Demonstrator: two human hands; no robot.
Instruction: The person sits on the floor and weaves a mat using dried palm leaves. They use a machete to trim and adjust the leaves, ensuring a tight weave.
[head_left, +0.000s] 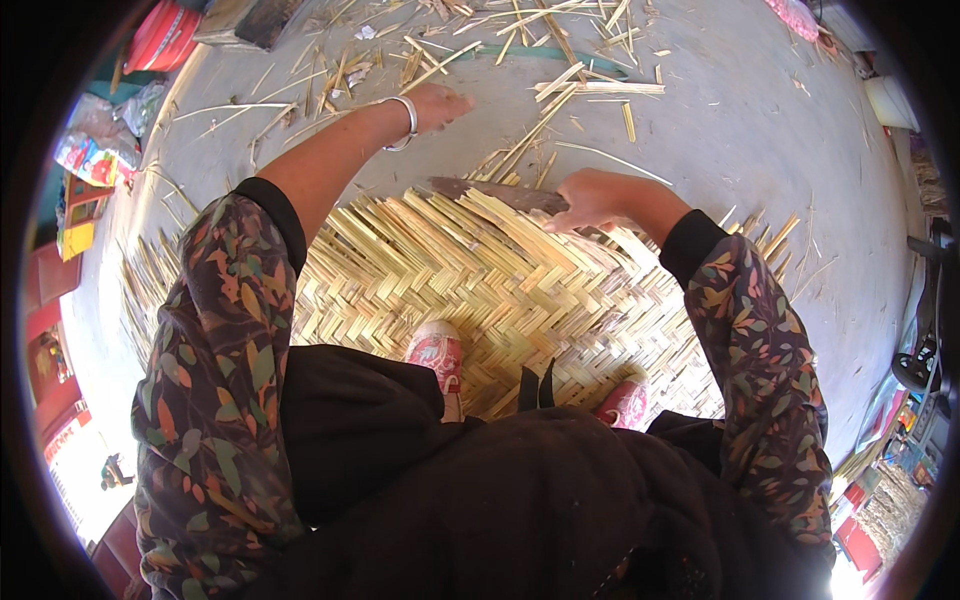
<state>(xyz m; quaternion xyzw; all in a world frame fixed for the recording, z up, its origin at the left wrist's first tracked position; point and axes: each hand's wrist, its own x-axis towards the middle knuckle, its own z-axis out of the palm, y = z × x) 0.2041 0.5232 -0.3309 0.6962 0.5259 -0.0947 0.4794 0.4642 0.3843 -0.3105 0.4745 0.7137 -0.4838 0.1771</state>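
A mat of split cane strips [480, 290], woven in a zigzag pattern, lies on the floor under my feet. Its far edge ends in loose, unwoven strips. My right hand [595, 200] is closed round one end of a dark, flat, blade-like tool [500, 193], which lies across those loose strip ends and points left. Fingers hide the end it is held by. Beyond the mat's far edge, over the floor, my left hand [437, 107] reaches out with its fingers stretched to the right and nothing visible in it. A pale bangle circles that wrist.
Cut strips and splinters [600, 88] litter the grey floor [760, 130] past the mat. My red shoes [437, 350] stand on the weave. A wooden block [245, 22] and a red striped bag [163, 38] are at the far left. Plastic bags [100, 150] lie along the left side.
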